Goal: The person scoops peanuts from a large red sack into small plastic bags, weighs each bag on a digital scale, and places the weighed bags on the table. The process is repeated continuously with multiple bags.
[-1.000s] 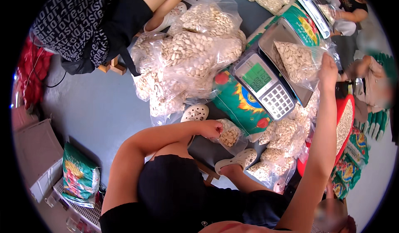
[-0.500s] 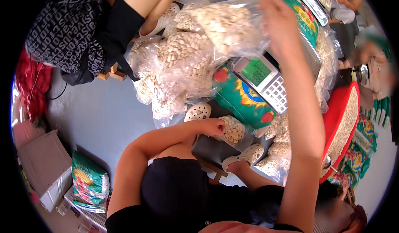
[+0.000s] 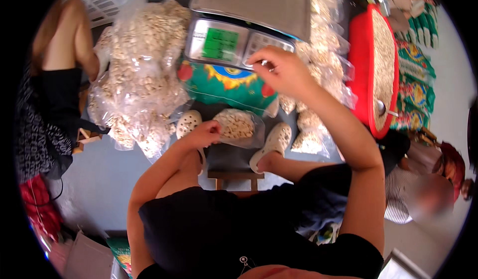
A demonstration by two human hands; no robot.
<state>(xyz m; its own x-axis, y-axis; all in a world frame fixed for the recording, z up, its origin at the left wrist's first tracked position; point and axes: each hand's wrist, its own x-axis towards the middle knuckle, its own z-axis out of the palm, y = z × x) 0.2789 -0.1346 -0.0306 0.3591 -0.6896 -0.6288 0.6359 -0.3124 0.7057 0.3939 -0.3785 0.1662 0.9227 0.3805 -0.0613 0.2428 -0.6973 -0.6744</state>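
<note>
Meanwhile, left hand (image 3: 203, 133) pinches a small nut bag (image 3: 238, 126); right hand (image 3: 279, 70), fingers curled, touches the scale (image 3: 234, 42).

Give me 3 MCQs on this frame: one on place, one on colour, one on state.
1. Where is the right hand?
A. on the floor
B. at the keypad of the weighing scale
C. inside the red tray

2. What colour is the scale's display?
A. green
B. blue
C. orange

3. What is the left hand doing?
A. hanging free
B. pressing keys
C. gripping a small clear bag of pale nuts

Answers: 1 B, its fingertips sit on the keys right of the display. 2 A, the screen glows green. 3 C, its fingers pinch the bag's edge above the knees.
</note>
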